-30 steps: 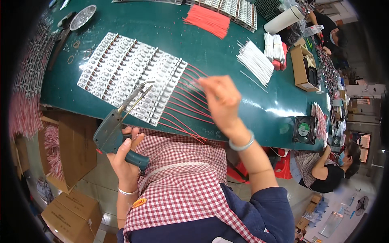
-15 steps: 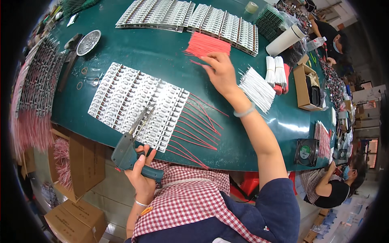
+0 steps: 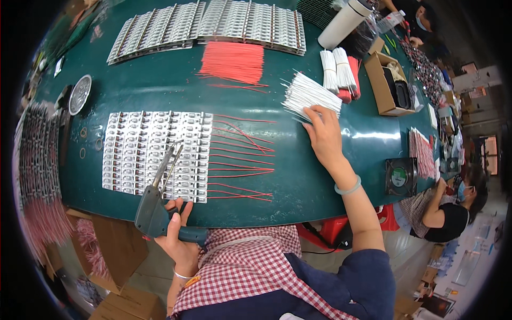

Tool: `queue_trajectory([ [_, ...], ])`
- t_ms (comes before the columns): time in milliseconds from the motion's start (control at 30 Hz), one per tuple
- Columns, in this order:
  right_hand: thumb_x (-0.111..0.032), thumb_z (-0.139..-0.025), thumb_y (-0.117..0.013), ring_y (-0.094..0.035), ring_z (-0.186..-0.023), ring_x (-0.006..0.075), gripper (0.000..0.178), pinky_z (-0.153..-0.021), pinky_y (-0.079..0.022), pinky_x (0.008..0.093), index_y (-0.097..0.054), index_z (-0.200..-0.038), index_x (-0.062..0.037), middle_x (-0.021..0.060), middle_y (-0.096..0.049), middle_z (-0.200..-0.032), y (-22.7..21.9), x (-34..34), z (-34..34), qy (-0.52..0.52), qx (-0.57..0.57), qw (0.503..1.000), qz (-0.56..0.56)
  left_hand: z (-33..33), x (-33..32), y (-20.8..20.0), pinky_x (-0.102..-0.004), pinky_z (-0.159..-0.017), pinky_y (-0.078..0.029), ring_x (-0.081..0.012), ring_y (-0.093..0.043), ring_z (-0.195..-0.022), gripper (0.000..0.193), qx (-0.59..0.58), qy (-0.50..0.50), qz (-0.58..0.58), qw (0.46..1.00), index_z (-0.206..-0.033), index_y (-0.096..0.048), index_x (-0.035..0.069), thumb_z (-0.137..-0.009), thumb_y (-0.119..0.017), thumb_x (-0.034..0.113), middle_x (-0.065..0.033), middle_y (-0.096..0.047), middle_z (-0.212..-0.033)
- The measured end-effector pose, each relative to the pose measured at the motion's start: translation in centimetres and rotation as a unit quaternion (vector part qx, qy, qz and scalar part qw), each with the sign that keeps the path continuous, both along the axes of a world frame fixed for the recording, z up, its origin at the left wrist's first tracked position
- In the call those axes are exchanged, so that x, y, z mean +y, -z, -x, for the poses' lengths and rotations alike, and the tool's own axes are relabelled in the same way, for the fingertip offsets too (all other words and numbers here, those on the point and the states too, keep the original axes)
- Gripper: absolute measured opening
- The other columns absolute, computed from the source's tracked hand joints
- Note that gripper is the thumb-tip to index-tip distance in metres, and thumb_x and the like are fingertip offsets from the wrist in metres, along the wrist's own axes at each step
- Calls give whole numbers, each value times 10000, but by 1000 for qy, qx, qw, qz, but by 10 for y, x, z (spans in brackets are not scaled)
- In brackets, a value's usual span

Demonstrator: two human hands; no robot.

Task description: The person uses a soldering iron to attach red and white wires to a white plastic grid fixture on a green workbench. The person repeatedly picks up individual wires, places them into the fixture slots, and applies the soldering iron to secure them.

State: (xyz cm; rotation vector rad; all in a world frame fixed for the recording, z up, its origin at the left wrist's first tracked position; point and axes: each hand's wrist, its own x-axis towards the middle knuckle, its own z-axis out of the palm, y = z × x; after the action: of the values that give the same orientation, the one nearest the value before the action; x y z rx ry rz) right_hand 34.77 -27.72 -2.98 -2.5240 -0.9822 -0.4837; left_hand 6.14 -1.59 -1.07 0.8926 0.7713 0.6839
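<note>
Head view: the left hand wraps its fingers tightly around the dark blue-grey pistol grip of a soldering gun, whose thin metal tip rests over a flat white panel of small circuit boards with red leads fanning out to its right. The right hand reaches out, fingers spread loosely and resting on a fanned bundle of thin white wires, gripping nothing firmly. On the glossy green surface, a neat sheaf of red wires lies beyond, an open cardboard box to the right.
</note>
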Motion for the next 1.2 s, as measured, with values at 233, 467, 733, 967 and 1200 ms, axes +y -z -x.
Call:
queue_trajectory([
  [233, -14, -797, -713, -583, -935, 292, 209, -797, -493, 399, -627, -987, -32, 99, -605, -969, 10, 19, -23, -5, -60, 998, -7, 12, 0, -4, -471, -957, -607, -283, -641, -1120, 434, -3, -47, -73, 996, -1358, -477, -12, -936, -576, -35, -164, -590, -1201],
  [467, -1, -804, -657, -597, -844, 272, 120, -732, -503, 386, -637, -909, -55, 74, -614, -874, 18, 26, -25, 15, -108, 994, -31, 10, 2, -10, -461, -937, -610, -263, -638, -1098, 427, 10, -43, -95, 994, -1346, -480, -35, -930, -573, -44, -162, -594, -1196],
  [733, 52, -795, -643, -618, -822, 265, 230, -687, -511, 369, -682, -993, -57, 79, -617, -893, -5, 23, -27, -5, -122, 991, -45, 6, 10, -20, -455, -892, -621, -265, -649, -1075, 441, 16, -38, -114, 993, -1337, -496, -46, -907, -592, -41, -173, -609, -1201],
  [967, 40, -749, -659, -627, -840, 272, 232, -686, -514, 385, -683, -969, -31, 94, -590, -876, -49, 39, -32, -84, -75, 992, 61, 6, 13, -23, -427, -812, -636, -262, -653, -1058, 476, 36, -31, -113, 993, -1360, -487, -69, -902, -605, -18, -188, -612, -1221],
  [1200, -45, -671, -718, -658, -846, 254, 88, -671, -519, 351, -717, -758, -57, 98, -646, -807, -90, 100, -23, -199, -103, 906, 360, -2, 20, -38, -403, -743, -646, -251, -679, -989, 506, 17, 21, -141, 990, -1359, -504, -59, -871, -641, -45, -177, -636, -1208],
])
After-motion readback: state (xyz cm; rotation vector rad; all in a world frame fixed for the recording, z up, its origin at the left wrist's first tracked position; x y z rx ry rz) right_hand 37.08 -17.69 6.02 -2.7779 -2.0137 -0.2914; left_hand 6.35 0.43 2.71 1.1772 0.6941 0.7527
